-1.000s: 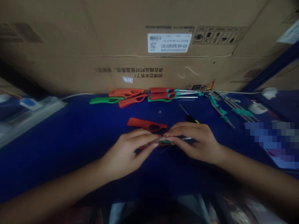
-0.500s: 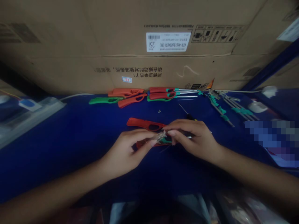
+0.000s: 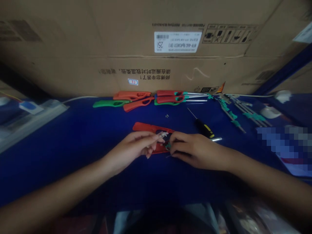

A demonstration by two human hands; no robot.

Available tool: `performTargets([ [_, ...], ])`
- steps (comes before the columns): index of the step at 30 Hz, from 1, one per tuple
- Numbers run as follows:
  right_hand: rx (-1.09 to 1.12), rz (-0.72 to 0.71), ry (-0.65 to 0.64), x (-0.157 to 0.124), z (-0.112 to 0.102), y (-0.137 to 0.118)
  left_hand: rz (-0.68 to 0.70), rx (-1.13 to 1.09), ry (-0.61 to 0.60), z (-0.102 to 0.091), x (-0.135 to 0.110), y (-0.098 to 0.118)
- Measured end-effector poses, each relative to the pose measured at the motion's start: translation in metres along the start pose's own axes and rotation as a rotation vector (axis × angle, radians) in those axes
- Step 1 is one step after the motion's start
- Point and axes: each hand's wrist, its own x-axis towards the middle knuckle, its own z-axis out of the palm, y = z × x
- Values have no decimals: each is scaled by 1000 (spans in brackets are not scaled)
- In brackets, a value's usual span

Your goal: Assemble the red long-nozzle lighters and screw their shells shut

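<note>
My left hand [image 3: 137,144] pinches a small clear plastic part [image 3: 162,134] with a whitish tip between thumb and forefinger, its other fingers loosely curled. Beneath it lies a red lighter shell half [image 3: 159,149], with a teal piece [image 3: 168,146] at its right end. My right hand [image 3: 187,148] is bent down over that end, fingers closed, and its palm hides what the fingertips grip. Just behind both hands rests another red shell half [image 3: 146,126], partly covered by the left hand. A metal tube [image 3: 216,139] pokes out past the right hand.
A black-and-yellow screwdriver [image 3: 206,128] lies behind my right hand. Tiny screws [image 3: 167,116] are on the blue tabletop [image 3: 97,136]. Red lighters [image 3: 169,99], orange shells [image 3: 137,105] and a green shell [image 3: 108,103] line the cardboard box [image 3: 85,68]. Metal rods with teal parts [image 3: 231,113] are at right.
My hands have moved apart. The left lifted the clear part slightly away, while the right turned palm-down and dropped onto the lighter's end, uncovering the screwdriver.
</note>
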Motion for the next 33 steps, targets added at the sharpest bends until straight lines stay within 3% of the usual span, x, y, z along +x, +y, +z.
performTargets([
  [5,206,93,163,4,-3,-1,-37,17,-34,-3,2,0],
  [7,333,223,198,5,-4,-1,-23,62,-39,-4,3,-1],
  [10,692,469,171,6,-2,-2,-27,78,-39,-5,4,-3],
  [12,876,538,189,7,-1,-2,-48,56,-31,-5,4,-4],
  [17,941,536,241,12,1,-2,-81,54,-51,-8,5,-4],
  [21,932,507,263,13,1,-3,-32,117,-104,-7,4,-1],
  [33,948,500,216,12,4,3,13,218,-140,-7,4,-3],
])
